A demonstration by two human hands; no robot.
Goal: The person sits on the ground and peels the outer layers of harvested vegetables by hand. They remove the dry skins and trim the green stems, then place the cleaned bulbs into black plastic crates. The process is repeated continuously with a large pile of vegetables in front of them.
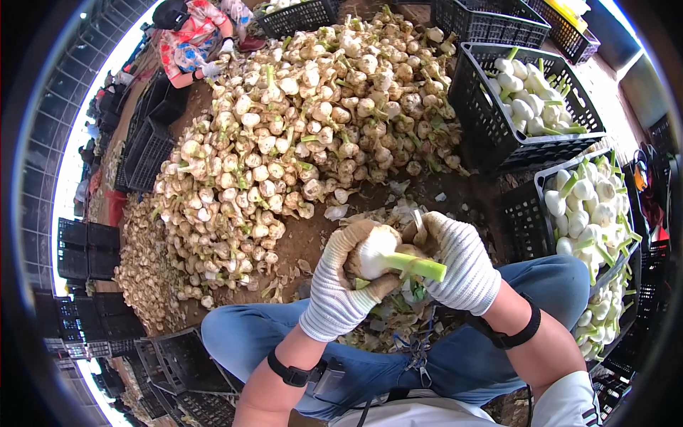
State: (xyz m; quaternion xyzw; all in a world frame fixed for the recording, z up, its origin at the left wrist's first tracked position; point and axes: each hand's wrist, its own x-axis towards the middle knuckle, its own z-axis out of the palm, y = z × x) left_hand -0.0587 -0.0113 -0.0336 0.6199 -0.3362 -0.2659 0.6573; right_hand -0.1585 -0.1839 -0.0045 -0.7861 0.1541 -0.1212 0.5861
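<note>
My left hand (344, 285), in a white knit glove with stained fingertips, wraps around a garlic bulb (375, 246). The bulb is mostly white, and its cut green stem (416, 265) points right. My right hand (459, 261), gloved alike, is close against the bulb's right side. Between its thumb and fingers it pinches a strip of papery garlic skin (420, 228). The rest of its fingers are partly hidden behind the stem. Peeled skins and leaf scraps (395, 320) lie on the ground below, between my legs.
A large heap of unpeeled garlic (309, 123) rises ahead. Black plastic crates of white garlic stand at right, one farther (528, 101) and one beside my knee (587, 208). Another person (195, 42) works at the heap's far left. Other crates (187, 363) stand at my left.
</note>
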